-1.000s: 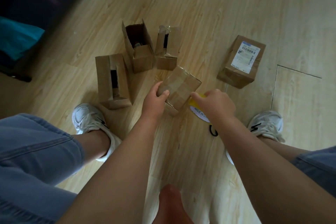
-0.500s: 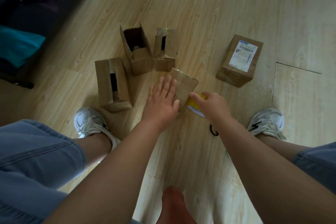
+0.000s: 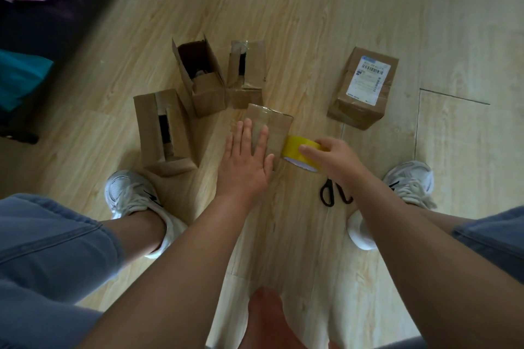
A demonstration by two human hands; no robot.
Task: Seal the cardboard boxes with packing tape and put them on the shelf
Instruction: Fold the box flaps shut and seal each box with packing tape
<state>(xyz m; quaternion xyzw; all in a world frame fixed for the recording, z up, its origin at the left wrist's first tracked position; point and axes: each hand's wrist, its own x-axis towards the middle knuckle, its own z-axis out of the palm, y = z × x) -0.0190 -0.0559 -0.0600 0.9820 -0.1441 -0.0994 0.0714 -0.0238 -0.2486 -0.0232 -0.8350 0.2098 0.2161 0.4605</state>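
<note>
- We see the left grip [image 3: 243, 161] spread flat, fingers straight, pressing on the taped box [image 3: 279, 127], which stands mid-scene on the floor [image 3: 340, 8].
- The right grip [image 3: 334, 156] pinches the yellow tape roll [image 3: 293, 147], just beside the box's right edge.
- Scissors [image 3: 329, 193] lie near right; a labelled box [image 3: 363, 88] lies far right.

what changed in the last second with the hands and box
The left hand released its grip on the small box and now presses flat on top, fingers straight; the box went from tilted to level. The right hand still holds the yellow tape roll beside it. The labelled box stayed put.
</note>
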